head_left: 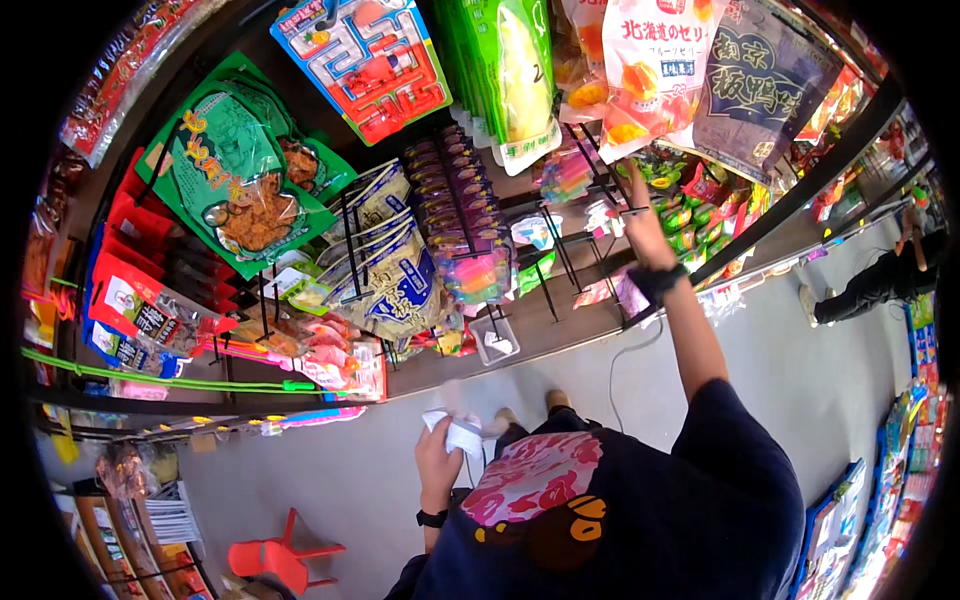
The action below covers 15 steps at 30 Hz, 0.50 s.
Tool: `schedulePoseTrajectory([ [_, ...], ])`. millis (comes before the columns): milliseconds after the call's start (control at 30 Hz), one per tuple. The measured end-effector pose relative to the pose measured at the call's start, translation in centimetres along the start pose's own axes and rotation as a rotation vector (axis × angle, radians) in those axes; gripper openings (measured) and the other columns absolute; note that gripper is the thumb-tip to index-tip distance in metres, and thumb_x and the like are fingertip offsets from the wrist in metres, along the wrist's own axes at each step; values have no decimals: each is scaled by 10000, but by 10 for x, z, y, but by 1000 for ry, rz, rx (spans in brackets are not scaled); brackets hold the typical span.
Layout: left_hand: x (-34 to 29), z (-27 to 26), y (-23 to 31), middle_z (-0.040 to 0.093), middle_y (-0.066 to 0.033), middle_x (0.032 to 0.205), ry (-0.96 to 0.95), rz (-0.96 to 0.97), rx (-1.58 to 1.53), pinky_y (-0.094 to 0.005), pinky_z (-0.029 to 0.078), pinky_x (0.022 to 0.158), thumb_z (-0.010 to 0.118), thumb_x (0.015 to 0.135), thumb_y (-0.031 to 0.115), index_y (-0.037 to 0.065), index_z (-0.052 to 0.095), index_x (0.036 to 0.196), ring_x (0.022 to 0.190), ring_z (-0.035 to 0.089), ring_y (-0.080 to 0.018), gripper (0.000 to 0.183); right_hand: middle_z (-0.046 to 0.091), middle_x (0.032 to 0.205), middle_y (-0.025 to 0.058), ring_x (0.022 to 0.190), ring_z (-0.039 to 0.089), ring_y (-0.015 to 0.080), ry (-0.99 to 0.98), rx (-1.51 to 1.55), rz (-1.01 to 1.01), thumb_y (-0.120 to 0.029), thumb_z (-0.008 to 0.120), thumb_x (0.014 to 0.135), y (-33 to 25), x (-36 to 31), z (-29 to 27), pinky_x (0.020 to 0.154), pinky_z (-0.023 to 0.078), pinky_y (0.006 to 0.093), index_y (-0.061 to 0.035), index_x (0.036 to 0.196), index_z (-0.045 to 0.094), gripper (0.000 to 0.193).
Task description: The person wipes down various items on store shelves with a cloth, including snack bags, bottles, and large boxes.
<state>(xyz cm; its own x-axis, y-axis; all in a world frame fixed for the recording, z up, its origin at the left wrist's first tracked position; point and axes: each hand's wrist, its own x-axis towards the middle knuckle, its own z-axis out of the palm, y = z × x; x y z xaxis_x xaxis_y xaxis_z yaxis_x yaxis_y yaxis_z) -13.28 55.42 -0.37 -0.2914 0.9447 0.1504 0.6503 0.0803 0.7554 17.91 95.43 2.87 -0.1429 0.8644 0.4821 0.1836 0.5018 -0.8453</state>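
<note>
While left hand (pixel 438 466) clasps white cloth (pixel 463 436) | right hand (pixel 647 232) extends forward | grip unclear

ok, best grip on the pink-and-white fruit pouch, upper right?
Probably pinch the lower edge of the pink-and-white fruit pouch, thumb and fingers on opposite faces, coming from below. That edge looks flat and faces the person; the top runs out of frame. The right hand is just below it.
</note>
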Motion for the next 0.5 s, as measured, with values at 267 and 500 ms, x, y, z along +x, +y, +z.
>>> schedulePoseTrajectory([
  [267,-27,0,7,599,-227,1000,-134,73,119,-431,491,773,596,626,-8,36,592,1123,903,589,-414,500,606,1139,73,1020,545,121,8,326,15,-35,597,903,23,62,31,900,412,255,21,1262,485,380],
  [500,-45,-12,3,598,-231,991,2,-49,109,-442,485,770,576,633,-28,2,583,1124,879,580,-428,492,615,1035,69,941,573,89,8,329,-41,61,568,873,-13,14,11,787,465,214,7,1198,466,345],
])
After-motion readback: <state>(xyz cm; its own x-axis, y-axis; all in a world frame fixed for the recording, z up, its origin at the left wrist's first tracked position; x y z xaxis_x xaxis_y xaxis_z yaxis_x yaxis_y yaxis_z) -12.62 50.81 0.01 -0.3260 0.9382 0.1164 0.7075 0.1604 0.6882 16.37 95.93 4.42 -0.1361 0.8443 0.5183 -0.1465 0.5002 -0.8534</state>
